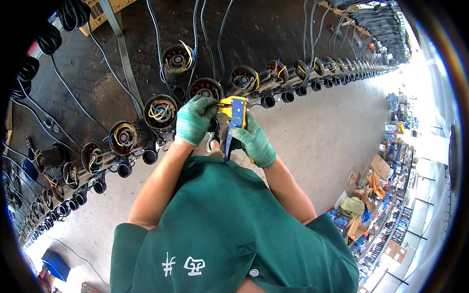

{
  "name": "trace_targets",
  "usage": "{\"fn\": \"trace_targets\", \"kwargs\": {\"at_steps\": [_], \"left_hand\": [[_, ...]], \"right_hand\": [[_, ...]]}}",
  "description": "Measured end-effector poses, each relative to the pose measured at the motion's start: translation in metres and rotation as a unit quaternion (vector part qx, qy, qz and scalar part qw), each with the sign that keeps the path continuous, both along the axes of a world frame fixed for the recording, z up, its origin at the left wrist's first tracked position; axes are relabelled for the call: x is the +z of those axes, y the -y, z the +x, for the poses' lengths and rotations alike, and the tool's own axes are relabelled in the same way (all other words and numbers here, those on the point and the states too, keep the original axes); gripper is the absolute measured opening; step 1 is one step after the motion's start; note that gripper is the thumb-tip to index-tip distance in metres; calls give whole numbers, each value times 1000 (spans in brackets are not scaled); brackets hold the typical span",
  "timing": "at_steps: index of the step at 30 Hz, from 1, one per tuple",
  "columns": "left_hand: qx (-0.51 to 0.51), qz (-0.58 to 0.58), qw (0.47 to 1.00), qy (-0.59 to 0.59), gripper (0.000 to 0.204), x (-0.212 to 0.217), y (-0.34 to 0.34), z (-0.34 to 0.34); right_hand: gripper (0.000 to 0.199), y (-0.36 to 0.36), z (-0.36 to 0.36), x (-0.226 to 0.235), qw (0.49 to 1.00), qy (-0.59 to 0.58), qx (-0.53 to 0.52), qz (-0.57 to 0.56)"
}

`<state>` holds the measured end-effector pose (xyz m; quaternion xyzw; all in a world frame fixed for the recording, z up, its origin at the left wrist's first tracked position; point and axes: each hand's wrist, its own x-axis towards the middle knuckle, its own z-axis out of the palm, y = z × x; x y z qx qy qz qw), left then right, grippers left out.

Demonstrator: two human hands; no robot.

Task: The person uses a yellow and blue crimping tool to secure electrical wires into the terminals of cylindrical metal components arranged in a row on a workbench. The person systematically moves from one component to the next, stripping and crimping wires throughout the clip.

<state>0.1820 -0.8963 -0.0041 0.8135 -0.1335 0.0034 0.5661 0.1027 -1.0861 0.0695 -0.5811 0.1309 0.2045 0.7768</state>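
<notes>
Nearest is the person's dark green cloth shirt [220, 210], with bold white characters on its front and a round pale button. Beyond it, the right hand [254, 142], in a green knitted glove, grasps a yellow-and-blue wire stripper [238, 115] by its handles. The left hand [194, 121], gloved alike, has its fingers bunched at the tool's yellow head; whether they pinch a wire there cannot be told. The stripper is between the hands, upright, just beside a row of open, dark metal cylindrical housings [160, 111]. These hold ring-shaped windings, some reddish, and loose yellow, white and blue wires. Beneath the upper housings spreads a dark, scuffed bench top [110, 95], specked with tiny coloured scraps. A smooth grey floor [312, 127] lies past the row's near side, with a blue plastic crate [55, 264] at lower left. Farther off, brown cardboard boxes [379, 166] stand among crowded shelves [391, 210], and bundled black cables [381, 24] fill the upper right.
</notes>
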Motion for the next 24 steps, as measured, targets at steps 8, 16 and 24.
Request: {"fn": "trace_targets", "kwargs": {"at_steps": [8,16,24], "left_hand": [[2,7,1000,4,25,3,0,-2],[11,39,998,42,20,1,1,-2],[11,18,999,-30,29,6,4,-5]], "right_hand": [[63,6,8,-9,998,0,14,-65],[34,-2,12,4,998,-42,-50,-14],[59,2,-12,-5,990,-10,-106,87]]}}
